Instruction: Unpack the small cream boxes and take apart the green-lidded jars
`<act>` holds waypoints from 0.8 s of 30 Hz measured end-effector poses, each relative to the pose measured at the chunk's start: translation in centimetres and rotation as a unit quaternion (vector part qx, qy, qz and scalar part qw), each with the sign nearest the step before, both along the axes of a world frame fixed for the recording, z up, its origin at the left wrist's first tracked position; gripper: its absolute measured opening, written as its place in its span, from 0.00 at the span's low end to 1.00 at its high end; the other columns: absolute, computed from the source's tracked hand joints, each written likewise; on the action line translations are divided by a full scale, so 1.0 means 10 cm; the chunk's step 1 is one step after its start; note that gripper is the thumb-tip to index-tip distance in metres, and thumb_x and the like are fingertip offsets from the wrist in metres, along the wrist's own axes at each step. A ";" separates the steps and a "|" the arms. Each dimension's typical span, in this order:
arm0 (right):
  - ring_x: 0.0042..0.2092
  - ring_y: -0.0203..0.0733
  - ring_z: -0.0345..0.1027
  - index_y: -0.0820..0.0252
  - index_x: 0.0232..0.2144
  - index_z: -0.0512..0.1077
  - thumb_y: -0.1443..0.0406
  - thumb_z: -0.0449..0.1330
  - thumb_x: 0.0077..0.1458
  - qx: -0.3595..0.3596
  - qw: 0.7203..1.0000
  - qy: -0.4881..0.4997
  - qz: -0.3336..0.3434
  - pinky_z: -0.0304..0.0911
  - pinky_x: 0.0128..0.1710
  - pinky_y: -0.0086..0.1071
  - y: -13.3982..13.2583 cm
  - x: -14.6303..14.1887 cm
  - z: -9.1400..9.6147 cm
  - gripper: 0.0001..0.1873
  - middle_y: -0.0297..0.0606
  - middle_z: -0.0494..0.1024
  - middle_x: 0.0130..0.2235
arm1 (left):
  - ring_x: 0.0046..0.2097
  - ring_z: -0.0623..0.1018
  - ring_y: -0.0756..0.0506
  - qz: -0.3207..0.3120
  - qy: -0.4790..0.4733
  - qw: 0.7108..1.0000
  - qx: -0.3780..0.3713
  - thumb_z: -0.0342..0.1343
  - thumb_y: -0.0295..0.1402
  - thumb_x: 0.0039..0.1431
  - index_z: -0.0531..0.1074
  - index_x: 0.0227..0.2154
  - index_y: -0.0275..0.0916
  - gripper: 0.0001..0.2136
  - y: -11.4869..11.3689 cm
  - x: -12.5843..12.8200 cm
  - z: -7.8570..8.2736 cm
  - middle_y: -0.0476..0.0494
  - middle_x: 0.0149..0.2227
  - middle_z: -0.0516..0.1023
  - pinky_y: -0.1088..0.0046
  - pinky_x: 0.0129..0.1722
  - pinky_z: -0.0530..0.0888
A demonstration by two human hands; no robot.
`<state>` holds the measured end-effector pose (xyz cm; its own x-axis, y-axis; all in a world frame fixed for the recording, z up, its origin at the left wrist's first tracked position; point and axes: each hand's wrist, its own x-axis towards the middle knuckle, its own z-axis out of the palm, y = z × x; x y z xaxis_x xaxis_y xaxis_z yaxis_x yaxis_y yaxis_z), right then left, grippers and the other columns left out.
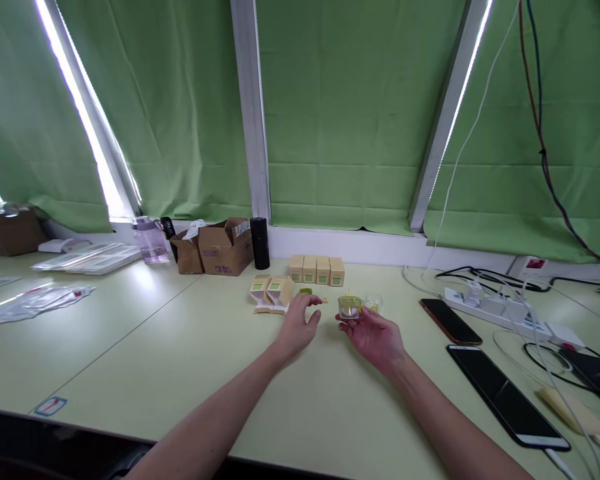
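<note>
My right hand (375, 337) lies palm up on the pale green table (180, 347) and its fingertips hold a small clear jar with a yellow-green rim (350, 307). A second small clear cup (373, 303) stands just behind it. My left hand (300, 323) hovers with fingers apart and curled, holding nothing, beside two opened small beige boxes (273, 293). A little green piece (306, 291) lies past its fingertips. A row of several closed beige boxes with green labels (317, 269) stands further back.
Brown cartons (225, 248), a black cylinder (259, 243) and a clear bottle (150, 240) stand at the back left. Plastic bags (35, 300) lie at the left. Two phones (450, 321), (505, 395), a power strip (495, 307) and cables fill the right.
</note>
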<state>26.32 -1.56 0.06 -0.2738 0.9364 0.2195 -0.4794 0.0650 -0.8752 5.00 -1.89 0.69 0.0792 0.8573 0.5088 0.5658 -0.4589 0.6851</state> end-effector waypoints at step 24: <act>0.48 0.49 0.74 0.49 0.54 0.72 0.53 0.77 0.41 0.066 0.993 -0.057 -0.083 0.71 0.51 0.45 -0.11 -0.12 -0.03 0.37 0.41 0.76 0.49 | 0.48 0.80 0.40 -0.143 -0.238 0.958 -0.067 0.64 0.49 0.59 0.79 0.44 0.40 0.19 -0.05 0.08 0.04 0.37 0.47 0.82 0.64 0.47 0.77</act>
